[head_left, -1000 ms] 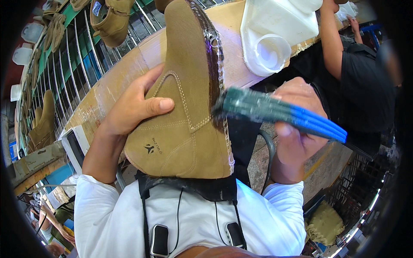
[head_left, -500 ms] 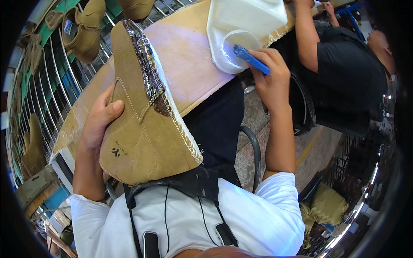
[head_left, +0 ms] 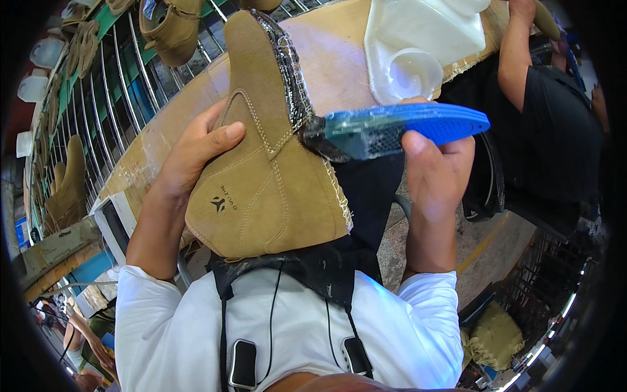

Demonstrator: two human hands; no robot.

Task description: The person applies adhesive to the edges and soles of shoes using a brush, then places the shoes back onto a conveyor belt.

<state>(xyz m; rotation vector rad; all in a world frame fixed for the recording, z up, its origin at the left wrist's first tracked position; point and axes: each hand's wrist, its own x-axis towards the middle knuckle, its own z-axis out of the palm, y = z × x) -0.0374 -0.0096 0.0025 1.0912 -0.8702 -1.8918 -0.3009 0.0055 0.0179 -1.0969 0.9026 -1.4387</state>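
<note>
A tan suede boot (head_left: 261,202) is held on its side above my lap, its stitched sole edge facing right. My left hand (head_left: 199,150) grips it from the left, thumb over the upper and the other fingers mostly hidden behind. My right hand (head_left: 436,170) is closed around the handle of a blue brush (head_left: 424,124). The dark bristle end of the brush meets the sole edge near the boot's middle. A shiny dark wet-looking coat covers the edge from there to the far end; the nearer edge shows pale stitching.
Beyond the boot is a worktable (head_left: 326,46) bearing a white plastic container (head_left: 431,29) with a round translucent cup (head_left: 415,73) of whitish liquid. A metal rack (head_left: 117,85) with more tan boots (head_left: 171,29) runs along the left. A person in black (head_left: 555,137) sits at the right.
The brush has moved from the cup leftward and nearer, onto the boot's sole edge. In the picture, the boot, the table and the cup have shifted right and upward.
</note>
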